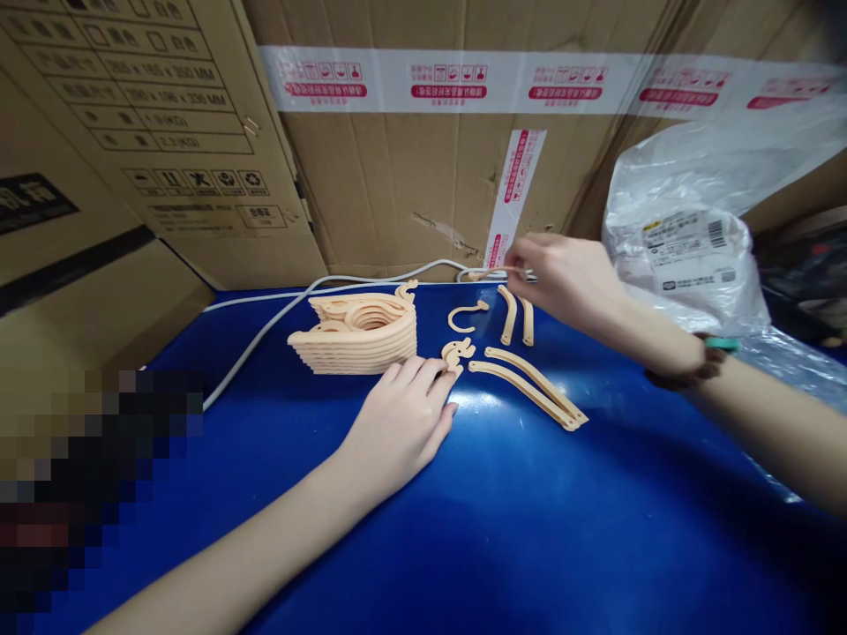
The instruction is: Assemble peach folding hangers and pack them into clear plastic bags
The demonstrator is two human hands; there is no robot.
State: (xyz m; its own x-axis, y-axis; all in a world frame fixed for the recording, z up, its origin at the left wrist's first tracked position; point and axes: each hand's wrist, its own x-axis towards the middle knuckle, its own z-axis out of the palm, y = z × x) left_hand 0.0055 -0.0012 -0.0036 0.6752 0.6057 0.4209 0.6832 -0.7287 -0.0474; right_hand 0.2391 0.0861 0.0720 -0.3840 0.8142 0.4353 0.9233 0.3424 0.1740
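Observation:
My left hand (pixel 403 419) rests on the blue surface, its bent fingers holding a small curved beige plastic hanger piece (pixel 458 350) at its lower end. My right hand (pixel 556 273) is raised at the back, closed in a pinch on a thin beige plastic hanger piece (pixel 493 271) that points left. Between the hands lies a beige hanger hook (pixel 464 316). Two long curved hanger arms (pixel 529 388) lie right of my left hand, and two shorter hanger arms (pixel 518 315) lie below my right hand. Left of them stands a stack of beige plastic hangers (pixel 361 339).
A white cable (pixel 265 331) runs along the back of the blue tabletop (pixel 476 538). Cardboard boxes (pixel 397 168) wall in the back and left. A clear plastic bag (pixel 688 238) with a label sits at the right. The lower left is pixelated.

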